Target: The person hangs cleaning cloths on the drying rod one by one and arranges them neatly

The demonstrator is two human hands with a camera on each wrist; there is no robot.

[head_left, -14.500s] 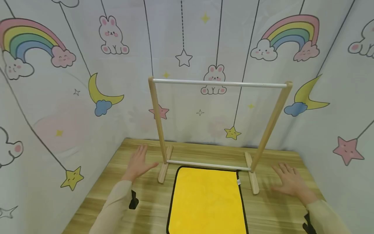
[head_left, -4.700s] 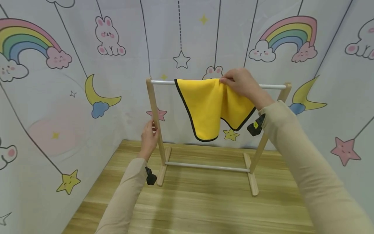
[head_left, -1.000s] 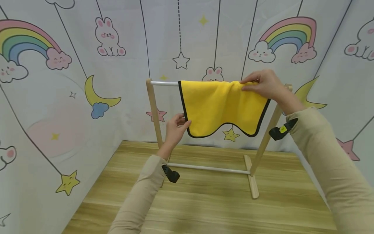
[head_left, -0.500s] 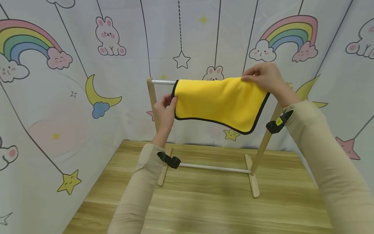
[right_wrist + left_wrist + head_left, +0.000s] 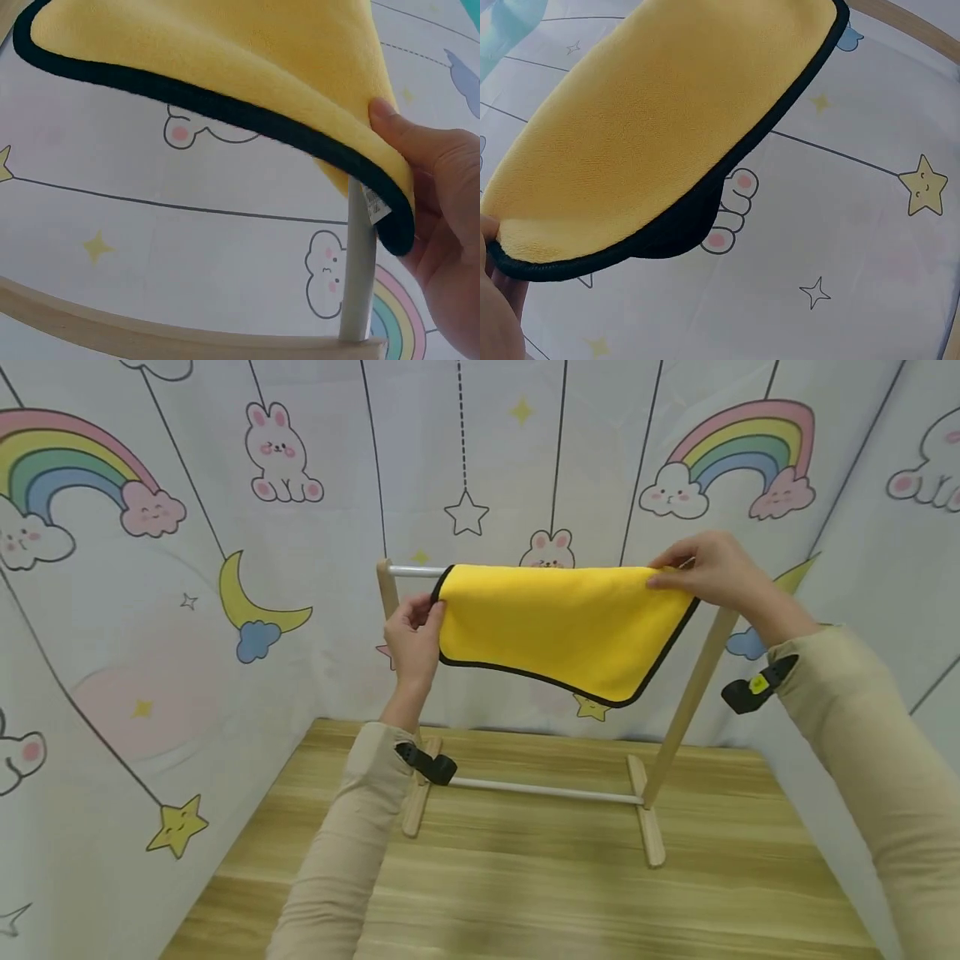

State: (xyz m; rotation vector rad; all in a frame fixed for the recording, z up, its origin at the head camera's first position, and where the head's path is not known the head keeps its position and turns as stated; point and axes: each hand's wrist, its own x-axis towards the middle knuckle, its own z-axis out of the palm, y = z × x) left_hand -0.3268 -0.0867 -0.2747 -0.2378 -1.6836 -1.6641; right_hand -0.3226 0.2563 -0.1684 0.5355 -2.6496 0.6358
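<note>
A yellow towel point(image 5: 555, 627) with black edging is draped over the white top bar point(image 5: 415, 572) of a wooden rack. My left hand point(image 5: 412, 639) pinches its left edge below the bar; the left wrist view shows the thumb on the cloth point(image 5: 645, 127) at the corner. At the upper right, my right hand point(image 5: 712, 572) pinches the towel at the bar. In the right wrist view the thumb lies on the yellow face, fingers behind, with a small white tag point(image 5: 375, 206) near them. The front flap hangs lower on the right than on the left.
The rack's right post point(image 5: 690, 693) and its feet point(image 5: 647, 827) stand on a wood-grain table point(image 5: 525, 877). A white lower bar point(image 5: 540, 790) joins the posts. A white curtain point(image 5: 337, 527) printed with cartoons surrounds the back and sides.
Earlier the towel lay flat on the table, then hung bunched on the bar. Over the last second my left hand rose to its edge and my right hand slid right, flattening the top.
</note>
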